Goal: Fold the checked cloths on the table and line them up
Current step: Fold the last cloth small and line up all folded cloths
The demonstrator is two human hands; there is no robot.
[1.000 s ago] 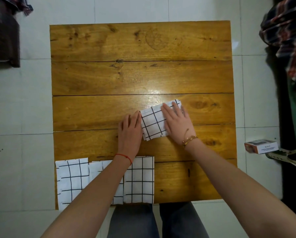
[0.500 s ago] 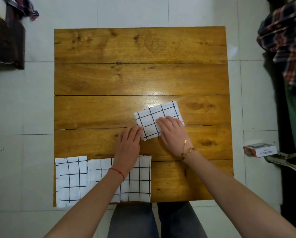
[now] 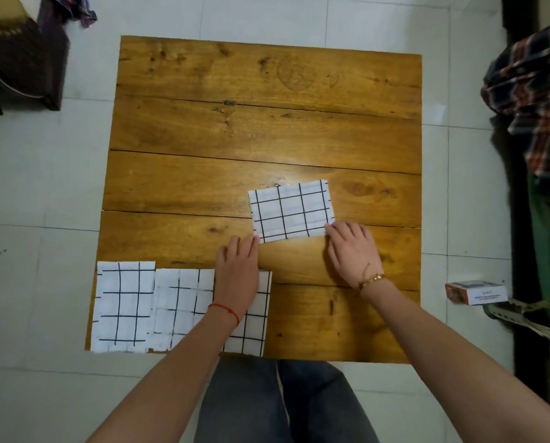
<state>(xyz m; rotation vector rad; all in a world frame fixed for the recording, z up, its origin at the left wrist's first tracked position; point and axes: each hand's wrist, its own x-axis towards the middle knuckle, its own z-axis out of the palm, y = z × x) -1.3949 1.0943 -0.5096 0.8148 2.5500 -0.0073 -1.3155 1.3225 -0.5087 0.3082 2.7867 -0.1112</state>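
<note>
Counting 4 checked cloths on the wooden table (image 3: 267, 129): 3 folded ones (image 3: 125, 306) side by side along the near-left edge, plus 1 folded cloth (image 3: 291, 211) mid-table, right of centre. Vs 0.5 s ago it lies squarer, more uncovered. My left hand (image 3: 238, 273) and right hand (image 3: 351, 254) rest flat, fingers loose, gripping nothing, fingertips touching its near corners. White w/ black grid, slightly tilted.

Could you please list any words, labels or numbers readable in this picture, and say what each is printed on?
None can be read.
Small orange and white cardboard box on the floor, right of the wooden table: dark print on its white side, too small and blurred to read.
</note>
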